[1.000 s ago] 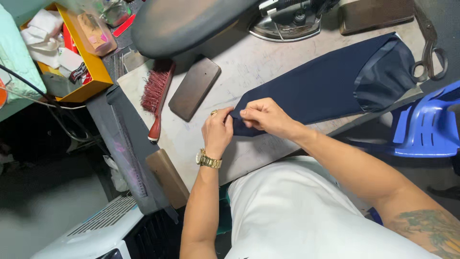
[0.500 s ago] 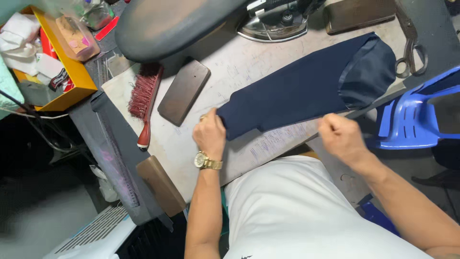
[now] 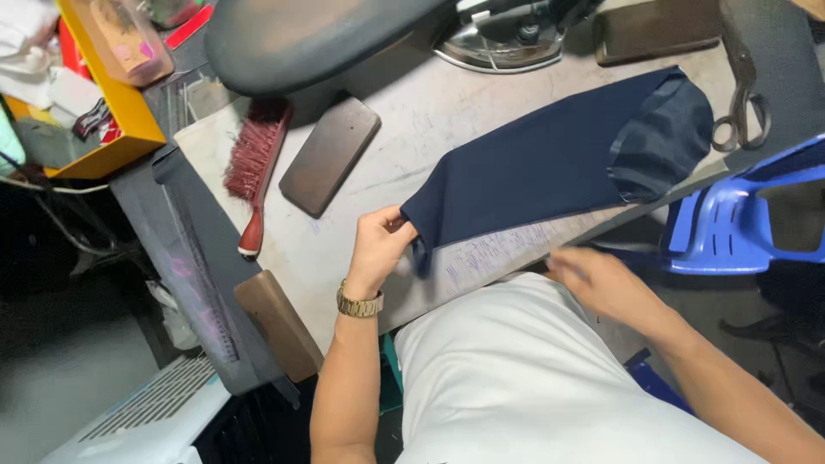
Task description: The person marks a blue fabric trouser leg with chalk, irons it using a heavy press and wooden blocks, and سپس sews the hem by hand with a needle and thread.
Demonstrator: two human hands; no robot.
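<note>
Navy fabric piece (image 3: 550, 163) is spread flat on the table (image 3: 412, 129), its near corner pinched by the left hand (image 3: 378, 245). The right hand (image 3: 597, 279) hovers empty and blurred at the table edge. A firm corner pinch and 1 smooth, even pull would be advised.

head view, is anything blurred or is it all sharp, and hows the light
In the head view the right hand is smeared by motion blur; the left hand, pinching the navy cloth, is sharp, as are the brush and scissors. Light is even on the table; the floor at left is dark.
</note>
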